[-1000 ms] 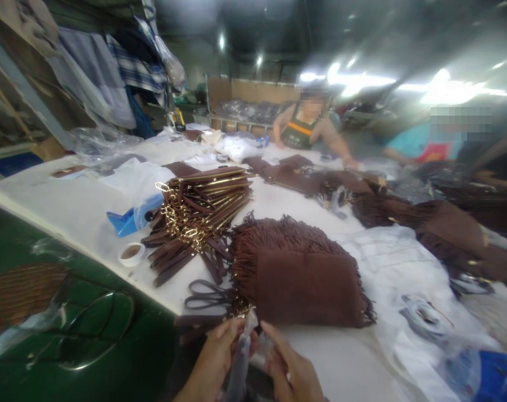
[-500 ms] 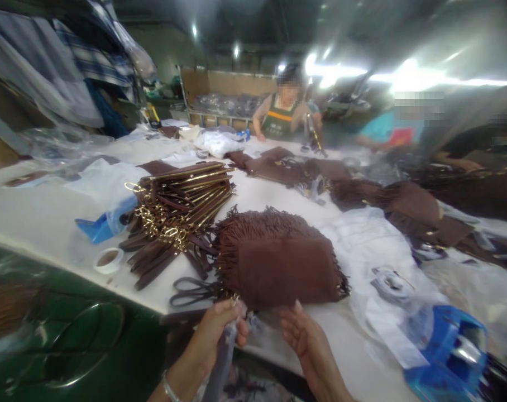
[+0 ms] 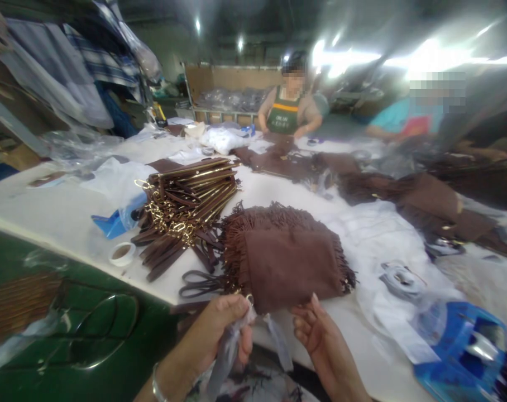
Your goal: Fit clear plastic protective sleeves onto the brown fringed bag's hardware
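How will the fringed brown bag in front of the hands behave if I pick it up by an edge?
The fringed brown bag will probably sag rather than hold stiff, as it looks soft and matte. That matte face also suggests it shouldn't be slippery. The loose fringe along its top and sides may swing or snag.

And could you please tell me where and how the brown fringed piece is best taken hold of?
I'd pinch the near edge of the brown fringed piece, beside the right hand, coming from the person's side: that edge looks plain and faces the person, whereas loose fringe along the far edge could bunch.
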Demonstrator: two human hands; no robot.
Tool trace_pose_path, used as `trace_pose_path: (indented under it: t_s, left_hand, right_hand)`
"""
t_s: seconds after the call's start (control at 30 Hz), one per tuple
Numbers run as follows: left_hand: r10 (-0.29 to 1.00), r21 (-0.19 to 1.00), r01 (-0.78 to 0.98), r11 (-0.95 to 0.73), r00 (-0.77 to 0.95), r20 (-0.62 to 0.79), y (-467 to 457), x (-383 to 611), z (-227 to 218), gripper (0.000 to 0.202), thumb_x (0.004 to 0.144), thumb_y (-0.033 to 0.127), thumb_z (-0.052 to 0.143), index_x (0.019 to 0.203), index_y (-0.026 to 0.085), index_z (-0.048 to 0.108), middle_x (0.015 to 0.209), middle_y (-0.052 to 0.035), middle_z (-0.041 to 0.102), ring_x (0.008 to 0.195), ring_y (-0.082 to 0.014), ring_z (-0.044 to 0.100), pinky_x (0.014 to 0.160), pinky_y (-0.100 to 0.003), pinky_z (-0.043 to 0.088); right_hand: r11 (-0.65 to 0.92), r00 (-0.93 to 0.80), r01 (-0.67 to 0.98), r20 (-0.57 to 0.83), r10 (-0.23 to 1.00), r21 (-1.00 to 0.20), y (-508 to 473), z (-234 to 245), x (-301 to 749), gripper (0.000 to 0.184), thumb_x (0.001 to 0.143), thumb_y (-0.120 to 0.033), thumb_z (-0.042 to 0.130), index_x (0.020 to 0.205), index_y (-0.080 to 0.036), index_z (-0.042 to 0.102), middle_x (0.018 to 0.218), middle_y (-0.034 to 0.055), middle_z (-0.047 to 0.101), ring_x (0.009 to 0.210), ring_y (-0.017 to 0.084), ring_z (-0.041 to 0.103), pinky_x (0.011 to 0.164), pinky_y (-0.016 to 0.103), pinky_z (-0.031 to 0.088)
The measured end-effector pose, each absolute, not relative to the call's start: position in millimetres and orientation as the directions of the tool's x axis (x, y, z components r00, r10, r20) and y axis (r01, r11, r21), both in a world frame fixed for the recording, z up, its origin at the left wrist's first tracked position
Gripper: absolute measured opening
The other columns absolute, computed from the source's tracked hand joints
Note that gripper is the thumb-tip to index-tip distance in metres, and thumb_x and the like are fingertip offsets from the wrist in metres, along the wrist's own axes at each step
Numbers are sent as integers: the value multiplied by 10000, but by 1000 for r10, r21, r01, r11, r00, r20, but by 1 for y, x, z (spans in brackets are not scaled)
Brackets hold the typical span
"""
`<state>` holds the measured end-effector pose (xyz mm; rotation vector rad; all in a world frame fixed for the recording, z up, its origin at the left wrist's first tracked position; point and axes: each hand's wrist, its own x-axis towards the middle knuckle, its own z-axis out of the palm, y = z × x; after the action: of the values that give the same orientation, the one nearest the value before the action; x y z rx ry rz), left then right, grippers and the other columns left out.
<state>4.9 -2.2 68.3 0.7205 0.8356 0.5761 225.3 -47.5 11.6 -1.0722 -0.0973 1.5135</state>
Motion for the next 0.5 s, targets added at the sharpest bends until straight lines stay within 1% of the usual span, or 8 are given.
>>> trace_pose_path:
  t_s: [0.07,0.13,0.2,0.27,0.37,0.43,0.5]
  left_hand:
    - [706,749,-157,643,502,-500,-5,2,55,451,852,587,537,762,146,563,562,-90,681,393,-152,587,375,-199,438]
    - [721,740,-156,654,424,-547,-7,0,41,569,818,686,501,801,124,591,657,-125,711,506,-178,654,476,-230,496]
    - [724,730,-149,667,365,-586,-8,-1,31,687,766,777,457,846,112,609,740,-150,726,598,-205,687,565,-265,524]
    - [727,731,-139,668,333,-601,-9,0,28,755,725,830,420,856,112,616,764,-154,726,626,-223,690,592,-292,527]
    - [761,764,-136,631,302,-575,-10,5,32,736,734,821,420,846,122,621,747,-128,715,661,-236,687,620,-311,527]
    - [784,790,-120,601,283,-553,-10,9,35,647,743,763,512,849,134,624,725,-92,700,688,-236,683,647,-314,529]
    - [797,810,-71,581,250,-550,-10,11,34,546,676,696,659,760,159,608,649,-40,662,634,-222,662,629,-313,530]
  right_hand:
    - [-324,147,-714,-586,797,-620,-49,1,222,325,796,-433,728,935,-167,604,821,57,736,645,125,671,553,207,554]
    - [-356,175,-685,-618,766,-635,-48,-12,218,338,764,-407,766,935,-175,589,810,48,735,652,120,672,559,193,549]
    - [-357,208,-656,-614,761,-664,-45,-24,217,347,744,-388,788,925,-184,573,807,47,736,624,107,662,546,178,536]
    - [-344,224,-635,-592,774,-691,-43,-30,218,351,745,-396,785,924,-186,567,809,50,735,604,101,651,537,176,528]
    - [-331,235,-623,-574,785,-708,-42,-29,219,355,746,-418,775,916,-182,572,788,40,726,585,99,637,523,179,516]
    - [-315,231,-618,-550,803,-720,-44,-24,216,355,751,-440,762,896,-168,585,771,39,718,575,96,626,512,176,499]
    - [-294,212,-618,-515,831,-729,-48,-18,211,374,745,-470,755,870,-151,604,746,41,710,583,102,626,512,179,487]
